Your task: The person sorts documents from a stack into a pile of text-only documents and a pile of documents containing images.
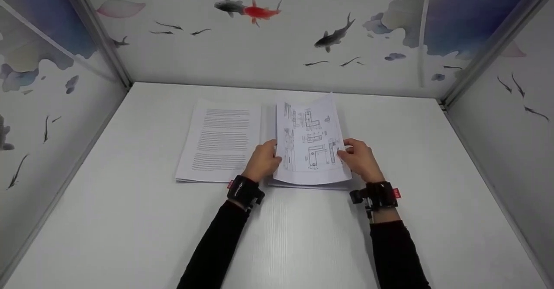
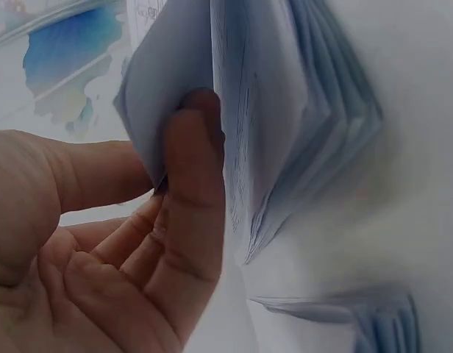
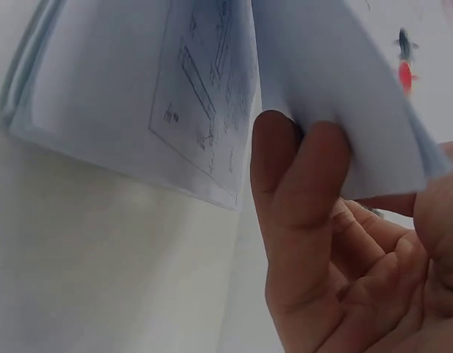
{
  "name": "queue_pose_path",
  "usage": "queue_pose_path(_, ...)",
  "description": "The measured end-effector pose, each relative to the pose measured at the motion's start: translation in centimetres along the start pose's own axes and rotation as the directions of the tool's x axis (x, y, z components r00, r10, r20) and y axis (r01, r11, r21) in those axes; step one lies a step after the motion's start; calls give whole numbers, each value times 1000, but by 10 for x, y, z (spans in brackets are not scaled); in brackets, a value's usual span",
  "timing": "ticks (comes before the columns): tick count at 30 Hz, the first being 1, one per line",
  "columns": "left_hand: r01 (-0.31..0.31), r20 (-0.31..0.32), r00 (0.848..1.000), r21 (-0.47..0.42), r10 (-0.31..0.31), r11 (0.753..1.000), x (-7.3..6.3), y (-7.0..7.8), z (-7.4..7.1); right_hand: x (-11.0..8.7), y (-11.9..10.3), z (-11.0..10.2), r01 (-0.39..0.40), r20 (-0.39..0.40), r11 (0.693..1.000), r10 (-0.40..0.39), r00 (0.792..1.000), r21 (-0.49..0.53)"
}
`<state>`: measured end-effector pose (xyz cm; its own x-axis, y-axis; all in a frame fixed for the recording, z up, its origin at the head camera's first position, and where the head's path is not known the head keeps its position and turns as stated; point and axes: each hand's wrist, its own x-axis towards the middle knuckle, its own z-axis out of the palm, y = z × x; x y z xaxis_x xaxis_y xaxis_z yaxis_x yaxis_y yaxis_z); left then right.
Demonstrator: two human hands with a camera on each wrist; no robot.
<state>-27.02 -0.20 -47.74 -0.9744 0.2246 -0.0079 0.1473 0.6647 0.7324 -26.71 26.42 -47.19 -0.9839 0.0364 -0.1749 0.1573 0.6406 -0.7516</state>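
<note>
Both hands hold a few sheets of paper [image 1: 303,168] printed with technical drawings, raised over a stack of paper [image 1: 311,187] on the table. My left hand [image 1: 262,161] pinches their left edge between thumb and fingers [image 2: 193,162]. On the opposite edge, my right hand [image 1: 361,159] pinches the sheets the same way, fingertips [image 3: 322,158] against their underside. The sheets bow slightly, and their far end curls up. In the right wrist view, another drawing page [image 3: 131,95] tops the stack below. Left of it lies a second stack of text pages [image 1: 220,146], partly behind my left hand.
The white table [image 1: 108,219] is enclosed by a back panel [image 1: 281,55] painted with fish and by side panels, the right one [image 1: 510,150] standing along the table's edge. Each wrist wears a black camera band [image 1: 245,191].
</note>
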Motion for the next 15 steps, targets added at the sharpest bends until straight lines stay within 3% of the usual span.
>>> queue_pose_path(7, 33, -20, 999, 152, -30, 988, -3, -1, 3, -2, 5, 4, 6, 42, 991, 0, 999, -133)
queue_pose_path(15, 53, -43, 998, 281, -43, 958, -10, 2, 4, 2, 12, 9, -2, 36, 965, 12, 999, -261)
